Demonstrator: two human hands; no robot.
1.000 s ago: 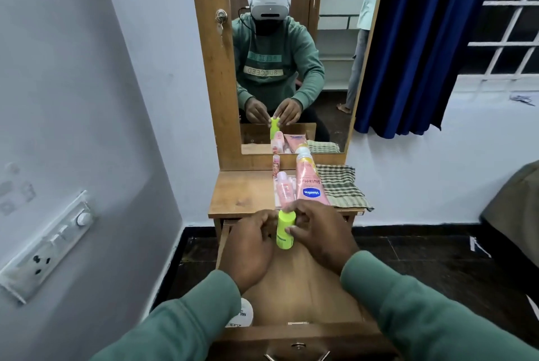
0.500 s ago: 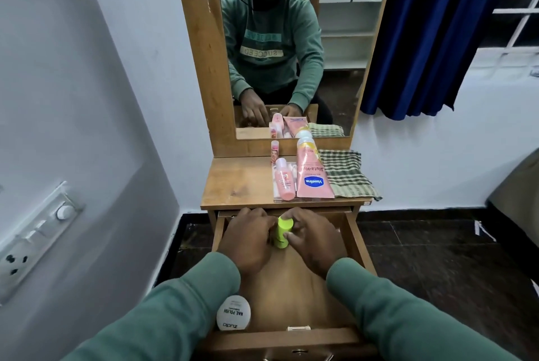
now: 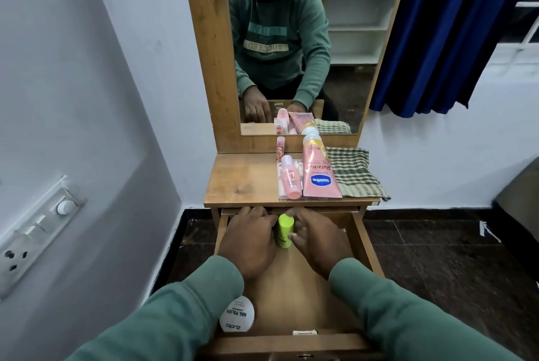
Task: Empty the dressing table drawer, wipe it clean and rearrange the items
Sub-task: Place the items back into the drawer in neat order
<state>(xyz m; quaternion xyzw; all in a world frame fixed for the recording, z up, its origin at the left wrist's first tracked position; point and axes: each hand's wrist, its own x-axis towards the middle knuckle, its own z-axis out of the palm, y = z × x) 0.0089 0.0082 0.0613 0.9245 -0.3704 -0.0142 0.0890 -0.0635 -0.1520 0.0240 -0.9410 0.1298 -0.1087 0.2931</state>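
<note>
The wooden drawer (image 3: pixel 360 239) of the dressing table stands pulled out. At its far end a small lime-green bottle (image 3: pixel 284 230) stands upright on the drawer floor. My left hand (image 3: pixel 250 239) and my right hand (image 3: pixel 319 239) flank it, fingers touching its sides. A round white nail polish remover tub (image 3: pixel 236 315) lies in the near left corner of the drawer. On the table top (image 3: pixel 239 179) lie a pink Vaseline tube (image 3: pixel 319 175), a small pink bottle (image 3: pixel 290 178) on a clear packet, a lipstick-like stick (image 3: pixel 280 148) and a folded checked cloth (image 3: pixel 354 173).
A mirror (image 3: pixel 344 39) in a wooden frame rises behind the table top. A grey wall with a switchboard (image 3: pixel 35 232) is on the left. A blue curtain (image 3: pixel 437 25) hangs at the right over dark floor tiles (image 3: pixel 431 258).
Both hands brought the green bottle down from above the table edge into the far end of the drawer, where it now stands. The view tilted downward.
</note>
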